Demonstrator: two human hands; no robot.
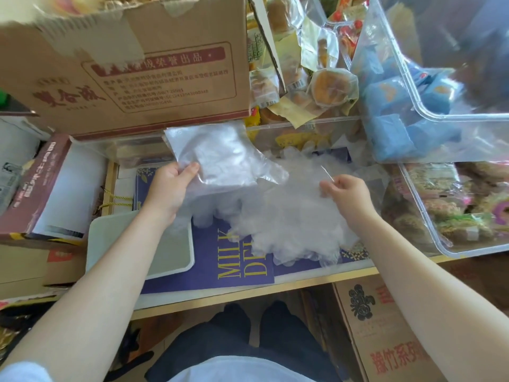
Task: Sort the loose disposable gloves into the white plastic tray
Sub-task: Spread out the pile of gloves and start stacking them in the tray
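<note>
Gloves, thin and clear, lie in a loose heap on a purple printed sheet at the middle of the work surface, and both hands are in among them. The left hand pinches a flat stack of gloves between thumb and fingers, raised above the heap at its far left, probably so that the gathered ones stay squared up and apart from the tangle. The right hand has its fingers curled at the right edge of the heap, pinching a wisp of clear film, it seems to tease one glove free of the rest. The white plastic tray sits at the near left, just beside the heap and partly under the left forearm; what shows of its floor holds no gloves, so the sorting looks to be at an early stage. Its place close under the left hand suits a short drop of the stack. A big cardboard box stands at the far left, and clear bins of wrapped snacks crowd the right. Such film clings and slides, so single gloves may drag their neighbours along.
</note>
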